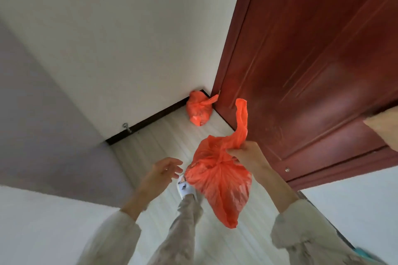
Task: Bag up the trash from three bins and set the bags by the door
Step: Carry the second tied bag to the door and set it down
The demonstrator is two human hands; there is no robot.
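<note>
Bag, orange film: soft, light, tear-prone (contents unseen); best held at gathered neck, where right hand fingers pinch it. Left hand alongside, fingers spread, empty.

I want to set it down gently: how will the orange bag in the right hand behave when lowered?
The held orange bag is thin, crinkled film hanging limp from the right hand, so it will likely slump and spread. It looks light, held by one hand. The bag on the floor sags similarly.
</note>
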